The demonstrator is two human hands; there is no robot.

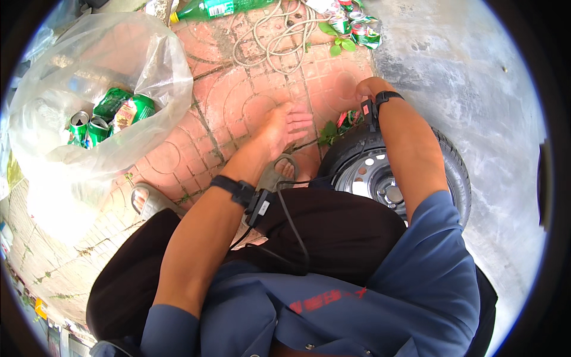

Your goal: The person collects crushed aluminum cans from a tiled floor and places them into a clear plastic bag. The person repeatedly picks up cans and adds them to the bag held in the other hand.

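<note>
My left hand (287, 127) is stretched out over the red paving with its palm showing and nothing in it. At the wheel's far edge, my right hand (371, 86) is bent at the wrist; its fingers are mostly hidden, so their grip cannot be made out. A crushed green-and-red can (350, 119) lies on the ground just below it, beside small green leaves (328, 133). To the left, a clear plastic bag (171, 85) stands wide-mouthed with several green drink cans (99, 127) inside. Flattened cans (357, 29) are heaped at the top right.
A tyre on a steel wheel (457, 172) lies close to my right forearm, against a grey metal-like surface (499, 134). Loose rope (272, 49) is coiled on the paving, and a green plastic bottle (214, 9) lies behind it. Cables hang from both wrist devices (260, 207).
</note>
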